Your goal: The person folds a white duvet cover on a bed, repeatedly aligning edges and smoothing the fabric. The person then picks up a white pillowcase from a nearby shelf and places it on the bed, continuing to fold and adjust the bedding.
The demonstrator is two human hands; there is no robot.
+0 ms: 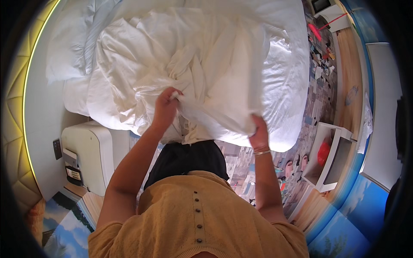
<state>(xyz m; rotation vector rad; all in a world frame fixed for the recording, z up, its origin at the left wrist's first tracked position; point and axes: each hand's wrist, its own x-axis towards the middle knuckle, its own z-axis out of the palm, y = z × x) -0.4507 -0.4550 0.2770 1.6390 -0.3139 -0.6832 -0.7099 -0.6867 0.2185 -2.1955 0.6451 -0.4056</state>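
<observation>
A rumpled white duvet (172,47) lies heaped over the bed, with folds bunched in its middle. My left hand (167,105) is closed on a gathered bit of its near edge. Further right, my right hand (259,132), a bracelet at its wrist, grips the same edge near a corner. Between the two hands the cloth is stretched and slightly blurred. Under the duvet, the white bed sheet (284,77) shows on the right side of the mattress, wrinkled and brightly lit.
White pillows (66,53) lie at the bed's left end. A white nightstand (88,150) with a telephone (74,174) stands near left. At right, litter and pink slippers (289,167) lie on the patterned floor, beside an open white cabinet (320,172) holding a red bag (323,152).
</observation>
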